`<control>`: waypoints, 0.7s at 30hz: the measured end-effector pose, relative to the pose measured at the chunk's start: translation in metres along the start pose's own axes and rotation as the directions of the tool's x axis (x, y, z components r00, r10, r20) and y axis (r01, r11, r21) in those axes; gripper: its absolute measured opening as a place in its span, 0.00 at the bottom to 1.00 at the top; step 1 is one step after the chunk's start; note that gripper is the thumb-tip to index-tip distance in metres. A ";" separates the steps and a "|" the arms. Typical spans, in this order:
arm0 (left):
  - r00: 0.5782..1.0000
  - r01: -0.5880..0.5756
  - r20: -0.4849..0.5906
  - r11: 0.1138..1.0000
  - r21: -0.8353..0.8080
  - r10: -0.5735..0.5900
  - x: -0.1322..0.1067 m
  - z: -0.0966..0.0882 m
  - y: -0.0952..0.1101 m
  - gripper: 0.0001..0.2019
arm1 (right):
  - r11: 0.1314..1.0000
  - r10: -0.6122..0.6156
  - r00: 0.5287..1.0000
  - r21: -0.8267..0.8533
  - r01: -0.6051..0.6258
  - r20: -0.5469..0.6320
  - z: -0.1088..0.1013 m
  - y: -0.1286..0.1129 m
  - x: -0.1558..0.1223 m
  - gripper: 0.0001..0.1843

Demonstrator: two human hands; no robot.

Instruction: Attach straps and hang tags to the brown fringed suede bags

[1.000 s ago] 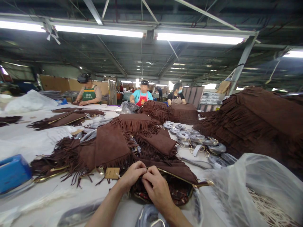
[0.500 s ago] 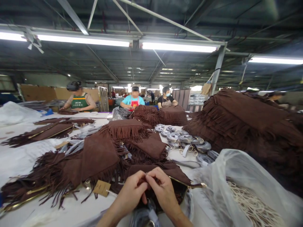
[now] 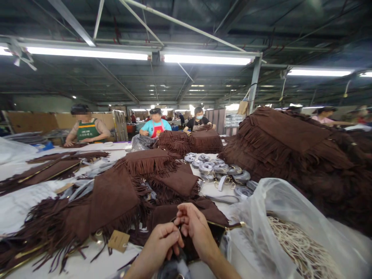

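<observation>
Low in the middle of the head view, my left hand is closed, with its fingers curled in over an unzipped dark brown bag. My right hand is beside it and slightly higher, its fingers bent towards the left hand. Whatever is between the fingers is hidden or too small to name. The bag's gold zipper runs out to the right of my right hand. Grey wrapped material shows below the hands. A tan paper tag lies left of them.
Brown fringed bags spread to the left, and a tall heap of them rises at the right. Coiled straps in plastic lie ahead. A clear plastic bag of pale cords stands near right. Co-workers sit across the table.
My hands have moved slightly apart: the left is lower, and the right has its fingers raised and looser. The whole view has shifted a little to the right.
</observation>
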State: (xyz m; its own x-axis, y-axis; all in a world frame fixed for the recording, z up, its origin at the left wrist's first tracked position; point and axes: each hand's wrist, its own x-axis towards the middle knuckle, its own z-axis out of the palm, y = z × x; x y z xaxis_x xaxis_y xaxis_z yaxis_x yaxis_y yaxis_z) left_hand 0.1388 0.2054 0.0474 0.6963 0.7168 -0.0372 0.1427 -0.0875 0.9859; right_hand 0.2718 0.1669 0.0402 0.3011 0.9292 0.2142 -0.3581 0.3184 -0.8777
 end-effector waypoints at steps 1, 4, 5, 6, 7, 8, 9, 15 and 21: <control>1.000 -0.008 -0.013 0.999 -0.031 0.008 0.002 -0.003 -0.003 0.22 | 1.000 0.006 0.999 0.019 -0.005 -0.046 -0.001 0.000 0.001 0.30; 0.999 -0.024 -0.024 0.992 -0.127 0.021 0.005 -0.011 -0.011 0.23 | 0.997 0.013 0.993 -0.073 -0.021 -0.117 -0.005 -0.001 0.004 0.32; 0.999 -0.028 -0.024 0.988 -0.150 0.025 0.005 -0.014 -0.014 0.24 | 0.990 0.007 0.995 -0.142 -0.021 -0.102 -0.006 -0.002 0.004 0.32; 0.999 -0.033 -0.027 0.985 -0.167 0.029 0.005 -0.015 -0.016 0.24 | 0.978 0.005 0.997 -0.208 -0.020 -0.074 -0.007 -0.002 0.004 0.32; 0.999 -0.036 -0.026 0.984 -0.176 0.032 0.005 -0.017 -0.018 0.24 | 0.965 0.011 0.999 -0.262 -0.021 -0.039 -0.008 -0.002 0.003 0.32; 0.999 -0.036 -0.023 0.983 -0.180 0.033 0.005 -0.017 -0.019 0.24 | 0.954 0.023 1.000 -0.300 -0.024 -0.005 -0.008 -0.003 0.003 0.32; 0.999 -0.035 -0.026 0.983 -0.182 0.031 0.005 -0.018 -0.019 0.24 | 0.948 0.035 0.999 -0.319 -0.027 0.021 -0.008 -0.003 0.002 0.32; 0.999 -0.006 -0.040 0.983 -0.184 -0.001 0.005 -0.014 -0.015 0.25 | 0.941 0.027 0.996 -0.339 0.003 0.084 -0.008 -0.001 0.002 0.27; 0.998 0.026 -0.049 0.980 -0.199 -0.037 0.005 -0.010 -0.012 0.21 | 0.933 0.055 0.993 -0.361 -0.014 0.101 -0.011 0.008 0.002 0.28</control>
State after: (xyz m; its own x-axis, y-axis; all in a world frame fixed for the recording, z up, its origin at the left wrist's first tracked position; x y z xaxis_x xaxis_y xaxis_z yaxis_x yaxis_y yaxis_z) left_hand 0.1334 0.2171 0.0369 0.6550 0.7528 -0.0652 0.0178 0.0709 0.9973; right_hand 0.2793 0.1696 0.0293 0.1900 0.9594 0.2084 -0.0194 0.2158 -0.9762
